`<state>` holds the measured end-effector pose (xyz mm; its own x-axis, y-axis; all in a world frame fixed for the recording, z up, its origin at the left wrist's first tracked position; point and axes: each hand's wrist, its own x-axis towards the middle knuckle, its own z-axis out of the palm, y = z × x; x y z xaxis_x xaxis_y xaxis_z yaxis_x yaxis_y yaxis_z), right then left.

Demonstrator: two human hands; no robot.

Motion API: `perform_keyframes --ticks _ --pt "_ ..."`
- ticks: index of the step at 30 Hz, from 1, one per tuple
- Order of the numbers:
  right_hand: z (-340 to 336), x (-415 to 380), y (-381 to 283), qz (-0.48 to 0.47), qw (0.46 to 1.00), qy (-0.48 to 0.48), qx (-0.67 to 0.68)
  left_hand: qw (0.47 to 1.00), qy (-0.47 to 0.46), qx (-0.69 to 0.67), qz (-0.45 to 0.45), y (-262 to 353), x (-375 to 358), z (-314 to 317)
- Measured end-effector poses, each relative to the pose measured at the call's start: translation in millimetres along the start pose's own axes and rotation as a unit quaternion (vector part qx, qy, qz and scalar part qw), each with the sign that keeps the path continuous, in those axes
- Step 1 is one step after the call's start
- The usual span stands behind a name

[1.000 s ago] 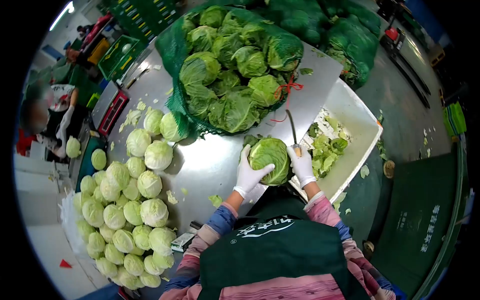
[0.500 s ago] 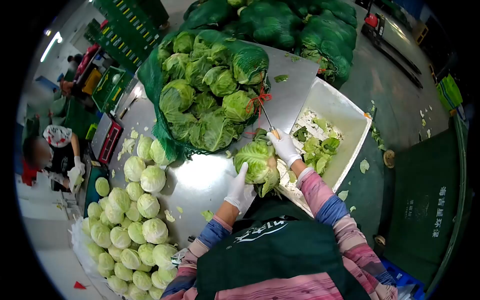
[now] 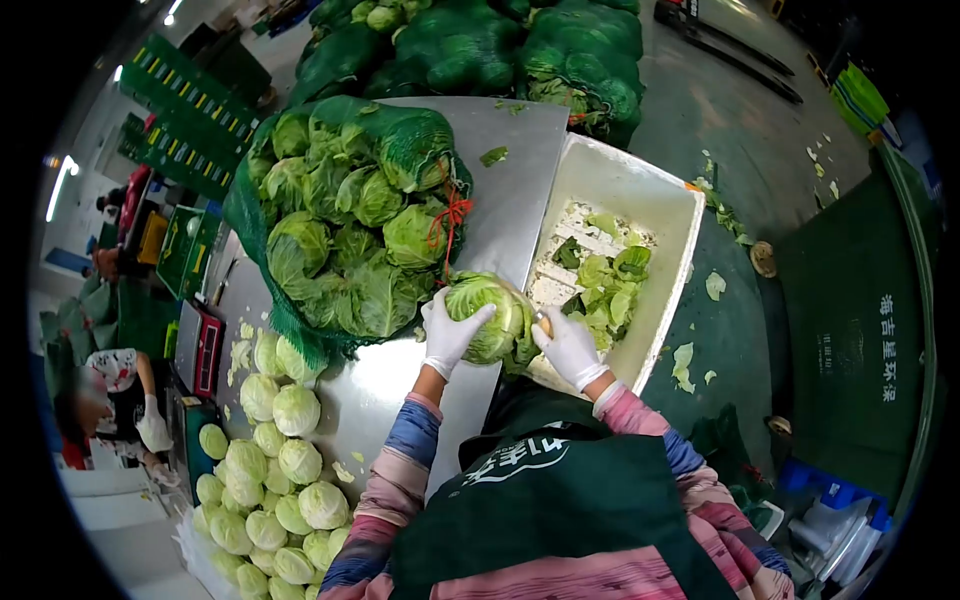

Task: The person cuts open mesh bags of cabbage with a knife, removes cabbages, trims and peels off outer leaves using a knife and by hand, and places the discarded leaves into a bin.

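Note:
A leafy cabbage (image 3: 484, 318) is at the near edge of the metal table (image 3: 395, 385). My left hand (image 3: 452, 330), in a white glove, grips its left side with the thumb over the top. At its right side my gloved right hand (image 3: 568, 343) is closed around the wooden handle of a knife (image 3: 544, 323); the blade is mostly hidden against the cabbage. A green net bag (image 3: 240, 205) of untrimmed cabbages lies open just beyond, with red string (image 3: 452, 215) at its edge. The white foam box (image 3: 680, 290) to the right holds loose leaves.
Trimmed pale cabbages (image 3: 300, 460) are piled at the left. A red-rimmed scale or tray (image 3: 207, 352) is behind them, near a co-worker (image 3: 125, 400). Full net bags (image 3: 460, 50) stand beyond the table. A large green bin (image 3: 850, 330) is at the right.
The view has shifted. My left hand has moved from the cabbage's near-left side up to its far-left side, and the knife's blade now points in against the cabbage, mostly out of sight.

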<state>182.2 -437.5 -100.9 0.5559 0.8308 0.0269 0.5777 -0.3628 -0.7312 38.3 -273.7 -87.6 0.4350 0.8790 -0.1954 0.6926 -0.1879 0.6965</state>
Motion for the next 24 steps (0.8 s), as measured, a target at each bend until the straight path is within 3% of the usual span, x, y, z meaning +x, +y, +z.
perform_keyframes --ticks 3,6,14,18,24 --pt "-6.3 -3.6 -4.6 -0.013 0.998 -0.041 -0.041 0.993 -0.048 -0.106 0.014 -6.7 14.2 3.9" --pt "-9.5 2.4 -6.0 -0.037 0.998 -0.029 -0.05 0.995 -0.03 -0.087 0.024 -5.4 13.3 10.6" --pt "-23.6 24.9 -0.1 -0.046 0.984 -0.164 -0.051 0.997 -0.024 -0.065 0.025 4.1 8.4 9.0" --pt "-16.1 30.4 2.5 -0.057 0.983 -0.164 -0.059 0.998 -0.006 -0.035 0.047 0.0 6.9 12.8" --pt "-18.1 42.9 -8.1 0.005 0.973 -0.215 -0.079 0.997 0.01 -0.022 0.073 -6.7 9.5 18.9"
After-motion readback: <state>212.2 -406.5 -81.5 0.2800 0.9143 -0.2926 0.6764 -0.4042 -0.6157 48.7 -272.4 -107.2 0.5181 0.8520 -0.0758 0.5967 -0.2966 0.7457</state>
